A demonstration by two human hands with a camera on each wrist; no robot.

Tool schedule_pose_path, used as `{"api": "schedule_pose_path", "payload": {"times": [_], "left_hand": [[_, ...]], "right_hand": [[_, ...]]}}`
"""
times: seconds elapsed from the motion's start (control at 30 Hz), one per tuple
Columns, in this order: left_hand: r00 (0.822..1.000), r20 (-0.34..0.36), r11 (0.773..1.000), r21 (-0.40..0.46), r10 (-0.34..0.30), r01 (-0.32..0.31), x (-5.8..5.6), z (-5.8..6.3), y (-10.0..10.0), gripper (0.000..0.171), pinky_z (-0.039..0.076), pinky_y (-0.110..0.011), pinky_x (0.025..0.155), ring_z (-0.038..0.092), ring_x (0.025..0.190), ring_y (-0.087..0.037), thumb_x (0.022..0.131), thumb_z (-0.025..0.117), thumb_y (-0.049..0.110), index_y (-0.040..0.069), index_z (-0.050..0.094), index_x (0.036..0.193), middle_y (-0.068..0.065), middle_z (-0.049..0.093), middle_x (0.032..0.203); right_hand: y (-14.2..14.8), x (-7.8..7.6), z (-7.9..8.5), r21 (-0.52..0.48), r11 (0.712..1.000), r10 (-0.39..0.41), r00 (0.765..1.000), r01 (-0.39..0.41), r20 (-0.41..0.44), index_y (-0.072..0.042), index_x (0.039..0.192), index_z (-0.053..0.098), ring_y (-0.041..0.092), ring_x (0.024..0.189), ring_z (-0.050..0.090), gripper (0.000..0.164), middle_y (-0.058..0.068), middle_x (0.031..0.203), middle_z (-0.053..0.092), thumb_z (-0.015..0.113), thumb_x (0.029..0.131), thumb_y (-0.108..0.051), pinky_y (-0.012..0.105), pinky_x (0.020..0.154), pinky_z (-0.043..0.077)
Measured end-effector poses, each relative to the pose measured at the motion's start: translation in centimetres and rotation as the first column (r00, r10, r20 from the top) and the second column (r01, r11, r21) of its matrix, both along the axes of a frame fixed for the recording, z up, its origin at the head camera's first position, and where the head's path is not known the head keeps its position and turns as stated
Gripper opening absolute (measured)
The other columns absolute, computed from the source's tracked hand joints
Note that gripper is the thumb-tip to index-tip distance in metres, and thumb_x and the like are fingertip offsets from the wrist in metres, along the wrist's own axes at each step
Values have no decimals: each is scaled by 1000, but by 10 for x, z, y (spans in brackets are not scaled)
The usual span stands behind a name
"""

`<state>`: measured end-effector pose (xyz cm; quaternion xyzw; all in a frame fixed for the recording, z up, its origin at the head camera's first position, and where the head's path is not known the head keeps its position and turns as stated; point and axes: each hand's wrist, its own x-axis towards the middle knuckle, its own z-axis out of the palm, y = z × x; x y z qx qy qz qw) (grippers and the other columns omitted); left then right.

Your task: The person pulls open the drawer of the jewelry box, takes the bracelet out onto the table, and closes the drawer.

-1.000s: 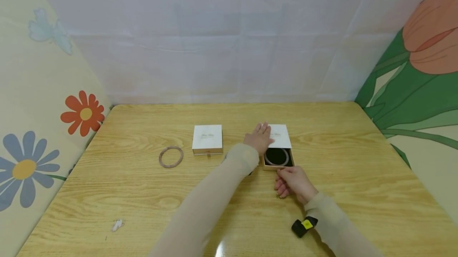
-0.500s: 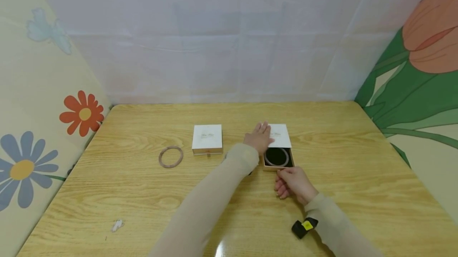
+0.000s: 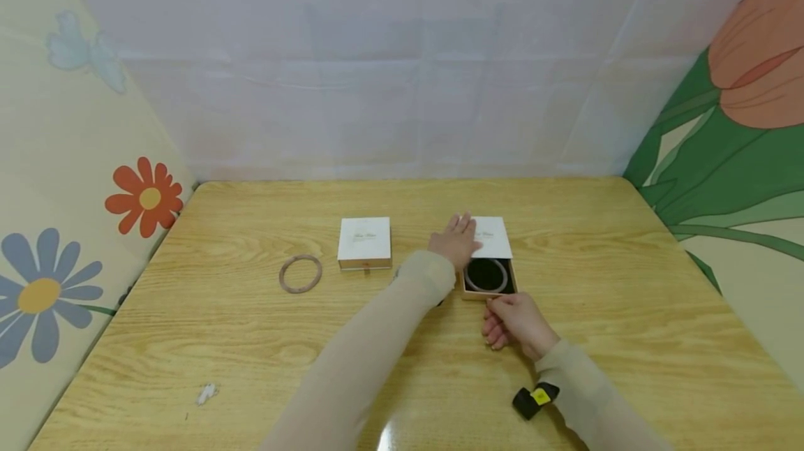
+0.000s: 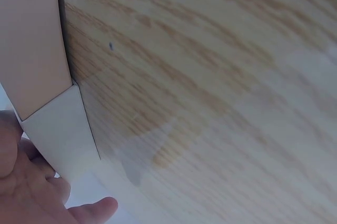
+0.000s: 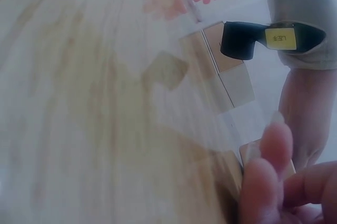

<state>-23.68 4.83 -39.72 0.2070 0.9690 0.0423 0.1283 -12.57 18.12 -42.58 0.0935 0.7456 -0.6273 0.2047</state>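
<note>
In the head view, my left hand point(image 3: 453, 243) lies with straight fingers on the left of a white box sleeve point(image 3: 492, 236). Out of its front sticks a drawer point(image 3: 488, 295) with a black lining. A bangle point(image 3: 504, 275) rests inside that drawer. My right hand point(image 3: 518, 322) has its fingers curled and pinches at the drawer's front edge; the pinched part is hidden. The left wrist view catches the drawer's tan side point(image 4: 34, 45), the sleeve's white side and my left fingers. In the right wrist view, my right fingers meet near the box front.
A second white box point(image 3: 364, 241), closed, stands left of my left hand. Farther left, another bangle point(image 3: 300, 274) lies flat on the wooden table point(image 3: 251, 353). A small white scrap point(image 3: 206, 394) is near the front left. Patterned and white cloth surrounds the table.
</note>
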Motion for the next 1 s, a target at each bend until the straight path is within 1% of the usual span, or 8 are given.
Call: {"api": "schedule_pose_path", "payload": {"times": [0.2, 0.43, 0.7, 0.87, 1.0], "left_hand": [[1000, 6, 1000, -2, 2, -2, -1, -1, 0, 60, 33, -44, 110, 4, 148, -14, 105, 27, 43, 16, 14, 157, 3, 4, 163], [1000, 0, 1000, 2, -2, 2, 3, 3, -1, 59, 33, -46, 109, 5, 148, -15, 105, 27, 42, 15, 15, 157, 1, 6, 163], [1000, 7, 1000, 0, 6, -6, -2, -1, 1, 60, 34, -46, 109, 3, 148, -14, 105, 27, 43, 16, 15, 157, 3, 4, 162], [1000, 4, 1000, 3, 3, -3, -2, -1, 1, 60, 34, -45, 109, 3, 148, -14, 105, 27, 43, 16, 15, 157, 2, 5, 162], [1000, -1, 1000, -6, -2, 2, 0, 1, 0, 59, 33, -44, 110, 4, 148, -14, 105, 27, 43, 16, 15, 157, 2, 4, 162]], "right_hand": [[0, 1, -1, 8, 1000, 4, 1000, -4, 2, 8, 82, 58, 11, 46, 58, 30, 6, 60, 61, 42, 101, -8, 26, 43, 51], [1, 2, -1, 20, 1000, 7, 1000, -7, -2, 8, 82, 58, 11, 47, 58, 30, 6, 60, 61, 42, 102, -8, 26, 43, 51], [2, 3, 0, 26, 999, 25, 1000, -25, -4, 7, 83, 58, 12, 47, 58, 30, 6, 61, 61, 42, 102, -10, 26, 44, 51], [2, 5, 3, 42, 999, 23, 1000, -23, -5, 8, 86, 59, 13, 48, 59, 30, 6, 61, 62, 44, 103, -12, 27, 44, 52], [2, 7, 7, 50, 999, 19, 1000, -18, -11, 10, 90, 59, 12, 48, 59, 29, 6, 62, 62, 45, 103, -13, 26, 45, 52]]}}
